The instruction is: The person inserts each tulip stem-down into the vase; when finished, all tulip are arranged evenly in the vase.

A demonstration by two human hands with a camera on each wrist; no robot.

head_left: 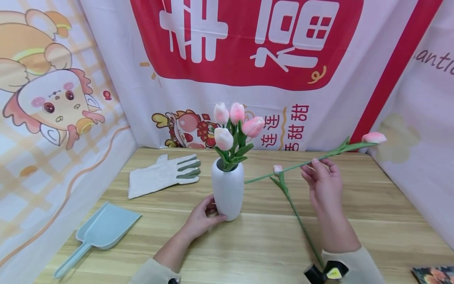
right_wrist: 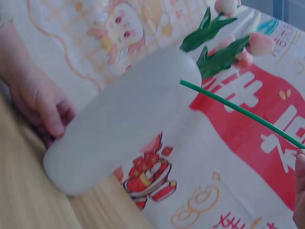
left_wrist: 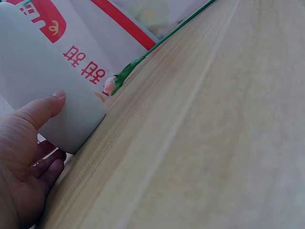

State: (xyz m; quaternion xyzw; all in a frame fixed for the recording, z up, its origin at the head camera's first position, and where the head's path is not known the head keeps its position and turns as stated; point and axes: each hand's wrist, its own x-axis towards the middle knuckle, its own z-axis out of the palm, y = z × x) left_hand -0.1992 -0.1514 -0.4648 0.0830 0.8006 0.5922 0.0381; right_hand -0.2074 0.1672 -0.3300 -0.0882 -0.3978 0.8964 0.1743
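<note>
A white vase stands upright on the wooden table, with several pink-and-white tulips in its mouth. My left hand grips the vase low on its left side, thumb across the front. To the right, my right hand pinches the green stem of a single pink tulip. That flower points right and its bare stem end is near the vase; in the right wrist view the stem crosses in front of the vase. Another tulip lies on the table between the vase and my right forearm.
A white glove with grey-green fingers lies left of the vase. Nearer on the left is a light blue dustpan. A flowery printed item shows at the lower right corner. Printed cloth hangs behind and at both sides of the table.
</note>
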